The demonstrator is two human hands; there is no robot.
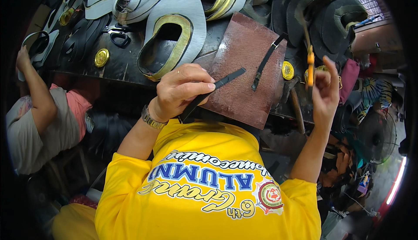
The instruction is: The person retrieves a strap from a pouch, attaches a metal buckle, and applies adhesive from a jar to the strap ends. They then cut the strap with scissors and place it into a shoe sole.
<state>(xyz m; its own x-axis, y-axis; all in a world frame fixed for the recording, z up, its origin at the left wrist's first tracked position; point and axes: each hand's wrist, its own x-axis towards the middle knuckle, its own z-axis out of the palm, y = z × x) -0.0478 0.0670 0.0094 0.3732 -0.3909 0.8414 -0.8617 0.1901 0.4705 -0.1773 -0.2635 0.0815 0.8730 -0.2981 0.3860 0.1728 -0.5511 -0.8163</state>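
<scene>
My left hand (185,87), with a metal watch at the wrist, pinches a flat black strap (230,78). The strap's free end lies over a worn reddish-brown board (244,44). A second black strap with a small metal buckle (265,65) rests on the board. At the right, my raised right hand (326,89) has its index finger stretched up, while the other fingers close at a slim orange-and-dark tool (310,68). Motion smears the tool's upper part, and its exact kind is unclear. A hammer-like tool with a wooden handle (297,109) lies below it at the bench edge.
Grey-white oval pieces with yellow rims (198,22) crowd the dark bench (126,63). Black padded pieces (300,5) stack at the back right. Scissors (117,35) and round yellow tins (102,57) (288,70) lie about. Another person's arm (37,87) is at the left; a fan (376,136) stands right.
</scene>
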